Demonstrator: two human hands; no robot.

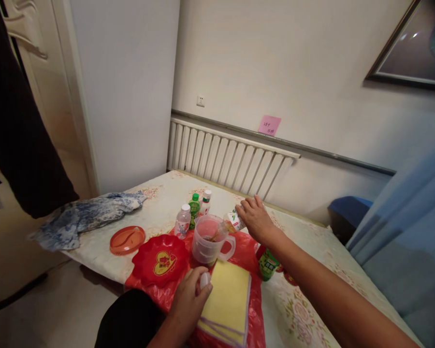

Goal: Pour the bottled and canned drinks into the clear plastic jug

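My right hand (254,218) grips a small clear bottle (235,220) with a white and green label. The bottle is tipped to the left, its mouth over a translucent plastic measuring jug (207,245), and brownish liquid runs into the jug. Some dark liquid shows low in the jug, whose handle faces right. Below it, my left hand (189,297) pinches a white bottle cap (205,279) between thumb and fingers. Folded yellow cloths (227,299) lie beside that hand, on a red plastic sheet (255,314).
A scalloped red tray (145,263) and an orange lid (127,240) lie left of the jug. Behind it stand a clear bottle (182,223), a green-capped bottle (195,208) and a white-capped bottle (206,203). A green container (267,265) is under my right forearm. Blue patterned fabric (94,215) covers the left edge.
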